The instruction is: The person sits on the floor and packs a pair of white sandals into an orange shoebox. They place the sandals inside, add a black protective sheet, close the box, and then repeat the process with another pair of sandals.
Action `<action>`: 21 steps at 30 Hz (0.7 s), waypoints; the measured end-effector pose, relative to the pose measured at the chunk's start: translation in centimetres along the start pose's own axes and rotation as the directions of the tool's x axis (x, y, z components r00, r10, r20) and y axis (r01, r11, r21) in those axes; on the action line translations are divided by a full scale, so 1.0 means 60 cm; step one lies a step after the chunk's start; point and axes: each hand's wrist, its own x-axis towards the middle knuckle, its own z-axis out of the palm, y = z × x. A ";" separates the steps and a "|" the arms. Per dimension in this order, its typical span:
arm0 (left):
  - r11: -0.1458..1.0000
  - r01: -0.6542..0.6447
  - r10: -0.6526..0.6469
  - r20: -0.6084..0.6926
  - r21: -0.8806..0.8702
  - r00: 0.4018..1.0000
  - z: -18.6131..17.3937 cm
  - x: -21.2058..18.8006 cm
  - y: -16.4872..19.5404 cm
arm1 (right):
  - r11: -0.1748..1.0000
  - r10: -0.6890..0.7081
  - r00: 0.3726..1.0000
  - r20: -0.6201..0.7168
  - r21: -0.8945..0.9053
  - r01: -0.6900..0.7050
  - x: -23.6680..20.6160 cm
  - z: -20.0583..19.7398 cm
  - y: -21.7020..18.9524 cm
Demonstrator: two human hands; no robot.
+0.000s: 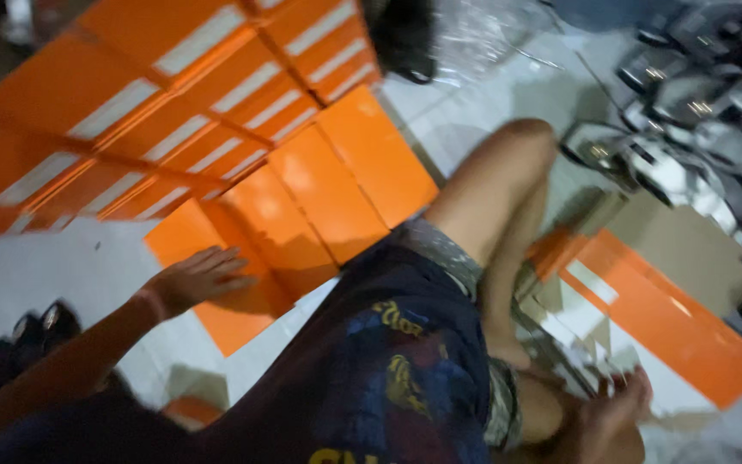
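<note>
Now my left hand (pixel 197 279) lies flat, fingers spread open, on an orange box (pixel 242 258) on the white floor (pixel 62 266). My right hand (pixel 616 412) is down by my knee near another orange box (pixel 672 322); I cannot tell if it grips anything.
</note>
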 end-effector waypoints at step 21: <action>0.479 -0.824 0.852 0.066 0.302 0.520 -0.507 0.929 0.585 | 0.564 -0.466 0.882 -0.072 -0.792 0.233 -0.135 -0.006 -0.203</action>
